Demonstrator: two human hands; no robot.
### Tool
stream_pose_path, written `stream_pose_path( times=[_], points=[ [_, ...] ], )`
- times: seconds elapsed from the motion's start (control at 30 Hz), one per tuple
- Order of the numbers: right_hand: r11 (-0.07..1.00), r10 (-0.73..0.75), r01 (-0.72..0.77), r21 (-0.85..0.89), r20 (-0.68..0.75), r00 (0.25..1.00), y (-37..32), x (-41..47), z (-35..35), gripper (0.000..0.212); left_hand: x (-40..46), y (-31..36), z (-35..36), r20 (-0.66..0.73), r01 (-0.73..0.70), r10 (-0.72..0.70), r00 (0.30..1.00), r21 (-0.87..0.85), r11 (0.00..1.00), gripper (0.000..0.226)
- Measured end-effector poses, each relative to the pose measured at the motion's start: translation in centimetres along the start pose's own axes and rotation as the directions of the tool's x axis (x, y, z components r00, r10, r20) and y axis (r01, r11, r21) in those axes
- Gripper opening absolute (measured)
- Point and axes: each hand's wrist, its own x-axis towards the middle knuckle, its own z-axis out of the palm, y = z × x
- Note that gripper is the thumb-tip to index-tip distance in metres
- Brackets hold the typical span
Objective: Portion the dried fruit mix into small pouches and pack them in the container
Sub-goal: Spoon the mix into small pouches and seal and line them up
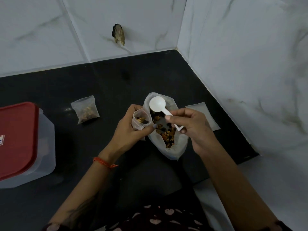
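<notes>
Nearest, two bare forearms reach out over the black stone countertop [103,84], the left wrist wearing an orange thread band [105,162]. The left hand [128,130] has its fingers and thumb curled round a small clear plastic pouch [141,120], held upright with its mouth open and a few pieces of fruit inside. The right hand [191,129] pinches the handle of a white plastic measuring scoop [157,104] between thumb and forefinger, the other fingers loosely curled; its empty bowl hovers over the far rim of the large translucent bag of dried fruit mix [168,130], which lies open between the hands. Beyond, a filled, flat pouch [85,110] rests left, empty pouches [203,115] right. The red-lidded translucent container [21,142] stands at far left, closed.
</notes>
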Motion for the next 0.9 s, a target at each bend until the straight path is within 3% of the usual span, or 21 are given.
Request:
stream_pose_path(
  times=[0.1, 0.17, 0.23, 0.33, 0.5, 0.63, 0.77, 0.9],
  points=[
    [0.995, 0.009, -0.021, -0.099, -0.118, 0.993, 1.3, 1.2, -0.7, 0.012, -0.2, -0.3, -0.4, 0.005, 0.026, -0.026, 1.000, 0.016, 1.000, 0.050],
    [0.941, -0.077, 0.009, -0.337, -0.190, 0.979, 2.3, 2.1, -1.0, 0.011, -0.3, -0.7, -0.6, 0.019, 0.044, -0.045, 0.999, 0.060, 0.997, 0.048],
    [0.800, -0.186, 0.036, -0.599, -0.190, 0.964, 3.2, 2.8, -0.9, 0.010, -0.3, -1.0, -0.6, 0.034, 0.060, -0.064, 0.997, 0.103, 0.993, 0.043],
    [0.570, -0.354, 0.111, -0.814, -0.122, 0.927, 3.8, 3.4, -0.2, 0.012, -0.5, -1.6, -0.4, 0.039, 0.048, -0.055, 0.998, 0.173, 0.984, 0.045],
    [0.313, -0.593, 0.264, -0.912, 0.029, 0.805, 4.0, 5.1, 1.4, 0.011, -0.6, -3.5, -0.3, -0.003, 0.058, -0.060, 0.998, 0.330, 0.942, 0.050],
    [0.154, -0.548, 0.298, -0.942, 0.170, 0.819, 4.2, 6.1, 2.0, 0.012, -0.8, -3.8, 0.0, -0.025, 0.052, -0.046, 0.999, 0.413, 0.909, 0.063],
    [0.157, -0.448, 0.331, -0.930, 0.232, 0.863, 4.5, 5.5, 0.9, 0.018, -1.0, -3.7, 0.3, -0.026, 0.057, -0.051, 0.998, 0.441, 0.896, 0.069],
    [0.290, -0.460, 0.246, -0.925, 0.091, 0.883, 4.3, 4.4, -0.2, 0.018, -1.3, -3.5, 0.6, -0.016, 0.057, -0.056, 0.998, 0.461, 0.885, 0.073]
  ],
)
